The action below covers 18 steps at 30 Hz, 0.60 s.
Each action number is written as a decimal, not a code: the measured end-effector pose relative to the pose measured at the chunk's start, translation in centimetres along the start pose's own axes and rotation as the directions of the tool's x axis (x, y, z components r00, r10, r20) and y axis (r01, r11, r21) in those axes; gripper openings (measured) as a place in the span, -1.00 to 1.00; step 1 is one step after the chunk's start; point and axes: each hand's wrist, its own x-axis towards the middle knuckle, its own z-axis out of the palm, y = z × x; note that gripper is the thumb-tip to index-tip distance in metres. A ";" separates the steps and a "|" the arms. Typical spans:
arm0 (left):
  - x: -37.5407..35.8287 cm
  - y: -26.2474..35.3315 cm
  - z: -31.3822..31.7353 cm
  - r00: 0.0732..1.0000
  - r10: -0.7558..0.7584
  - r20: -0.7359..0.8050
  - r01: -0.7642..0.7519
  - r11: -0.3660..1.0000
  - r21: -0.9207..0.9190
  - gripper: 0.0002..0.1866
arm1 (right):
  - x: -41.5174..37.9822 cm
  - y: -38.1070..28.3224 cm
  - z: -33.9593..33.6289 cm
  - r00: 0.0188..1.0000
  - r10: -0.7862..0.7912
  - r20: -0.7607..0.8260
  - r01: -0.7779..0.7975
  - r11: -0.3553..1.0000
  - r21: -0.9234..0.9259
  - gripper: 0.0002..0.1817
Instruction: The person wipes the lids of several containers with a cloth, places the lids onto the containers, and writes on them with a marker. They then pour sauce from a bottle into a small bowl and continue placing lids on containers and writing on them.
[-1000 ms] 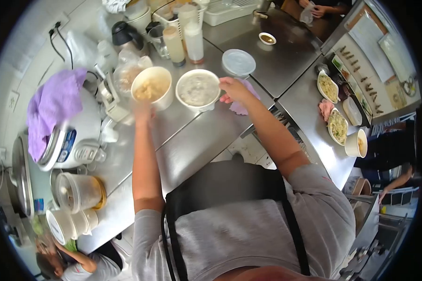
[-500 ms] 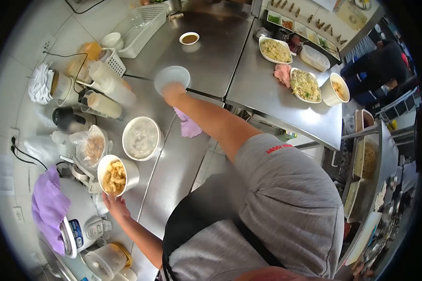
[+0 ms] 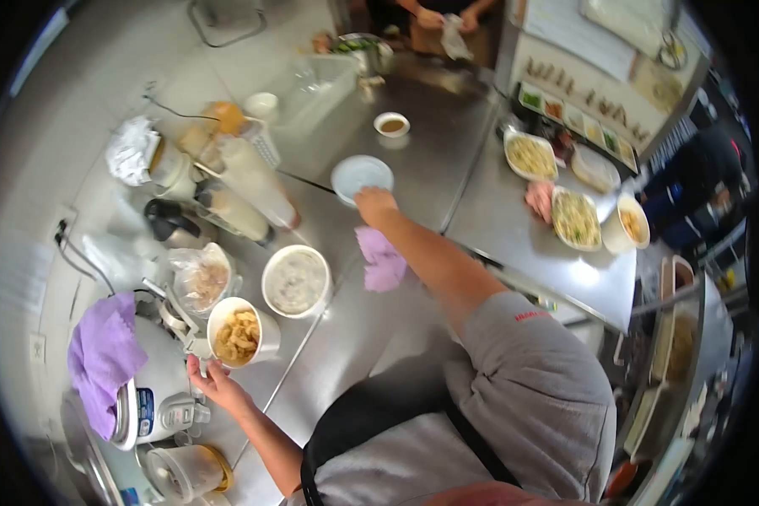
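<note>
My right hand (image 3: 376,207) grips the near edge of a round, pale translucent lid (image 3: 362,175) above the steel counter. Fingers apart, my left hand (image 3: 215,381) is beside a white paper tub (image 3: 268,339) of fried pieces; nothing shows in it. A larger white tub (image 3: 297,282) with a cloudy, see-through cover stands just behind that one. Between it and my right arm lies a purple cloth (image 3: 381,260).
Squeeze bottles (image 3: 257,181) and a bagged food container (image 3: 202,278) line the left wall. Beyond the lid is a small bowl of brown sauce (image 3: 392,125). Two food trays (image 3: 577,221) and a tub (image 3: 626,226) stand right. Another person's hands (image 3: 447,18) hold a plastic bag.
The view has swung, shifting the counter items rightward, and the other person's hands have come into view at the top. My left hand has moved slightly away from the fried-food tub.
</note>
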 end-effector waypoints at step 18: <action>-6.3 8.7 19.4 0.873 0.134 0.469 0.035 0.942 -0.335 -0.87 | 1.1 4.4 -2.5 0.916 -0.266 0.302 0.196 0.950 0.241 -0.80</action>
